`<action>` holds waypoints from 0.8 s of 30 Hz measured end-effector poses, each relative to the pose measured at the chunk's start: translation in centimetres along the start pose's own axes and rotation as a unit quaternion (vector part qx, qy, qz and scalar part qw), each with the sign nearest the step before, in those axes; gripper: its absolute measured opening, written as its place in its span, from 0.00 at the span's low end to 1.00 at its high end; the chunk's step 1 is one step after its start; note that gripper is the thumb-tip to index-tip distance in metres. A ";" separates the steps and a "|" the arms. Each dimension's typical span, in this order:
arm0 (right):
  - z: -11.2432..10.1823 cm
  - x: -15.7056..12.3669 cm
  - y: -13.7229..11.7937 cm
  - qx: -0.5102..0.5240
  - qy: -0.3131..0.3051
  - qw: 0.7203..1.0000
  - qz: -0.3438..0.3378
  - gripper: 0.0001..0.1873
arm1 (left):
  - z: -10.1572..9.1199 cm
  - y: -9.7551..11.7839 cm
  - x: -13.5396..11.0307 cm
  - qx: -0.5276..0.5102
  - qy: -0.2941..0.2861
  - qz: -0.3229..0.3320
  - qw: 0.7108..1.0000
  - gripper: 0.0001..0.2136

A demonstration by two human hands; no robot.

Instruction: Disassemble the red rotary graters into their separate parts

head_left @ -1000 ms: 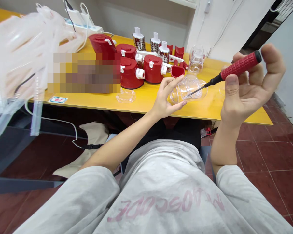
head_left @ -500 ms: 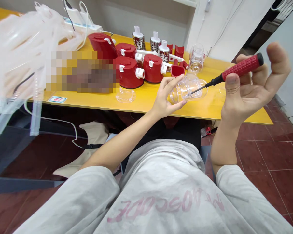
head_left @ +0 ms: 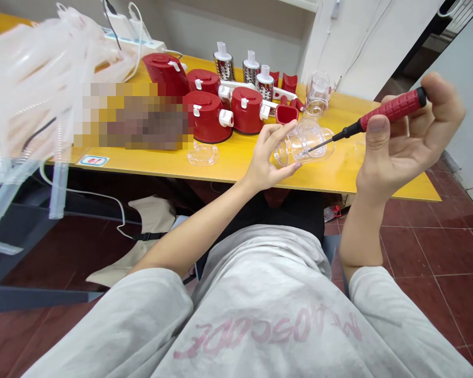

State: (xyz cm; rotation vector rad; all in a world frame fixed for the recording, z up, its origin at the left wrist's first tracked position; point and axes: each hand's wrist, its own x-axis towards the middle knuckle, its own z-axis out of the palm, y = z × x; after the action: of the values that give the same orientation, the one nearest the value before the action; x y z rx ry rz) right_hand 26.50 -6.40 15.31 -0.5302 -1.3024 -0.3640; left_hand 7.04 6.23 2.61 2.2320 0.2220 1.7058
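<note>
My left hand (head_left: 267, 157) grips a clear plastic housing (head_left: 305, 140) lying on its side on the yellow table (head_left: 236, 160). My right hand (head_left: 402, 139) holds a red-handled screwdriver (head_left: 390, 109) between thumb and fingers, with the other fingers partly spread. The black shaft slants down to the left and its tip is inside the clear housing.
Red plastic bodies (head_left: 208, 116) with white latches stand at the table's middle, with steel drum blades (head_left: 224, 65) and another clear housing (head_left: 317, 93) behind. A clear lid (head_left: 203, 154) lies near the front edge. A heap of clear parts (head_left: 31, 89) fills the left. Tiled floor (head_left: 437, 252) lies below.
My right hand's fingers have shifted on the screwdriver handle, closing in a little from their spread. The left hand and the clear housing have stayed put.
</note>
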 end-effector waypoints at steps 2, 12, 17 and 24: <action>0.0 -0.1 -0.1 0.006 -0.008 1.000 0.006 0.34 | 0.0 0.0 0.0 0.000 0.000 0.000 1.000 0.46; -0.4 0.0 -0.6 -0.005 -0.044 0.999 0.026 0.31 | 0.0 0.1 0.1 0.000 0.006 0.002 1.000 0.45; -0.3 0.0 0.5 -0.008 -0.014 1.000 -0.006 0.39 | 0.1 -0.1 0.0 -0.003 0.003 0.001 1.000 0.45; -0.4 -0.1 -0.7 -0.016 -0.054 0.998 0.020 0.32 | 0.2 -0.2 0.1 -0.006 0.012 0.007 1.000 0.45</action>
State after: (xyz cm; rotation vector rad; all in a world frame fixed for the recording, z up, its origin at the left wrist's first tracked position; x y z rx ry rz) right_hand 26.42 -7.18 15.25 -0.6090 -1.3902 -0.3267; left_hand 7.22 6.41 2.55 2.2115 0.2007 1.7373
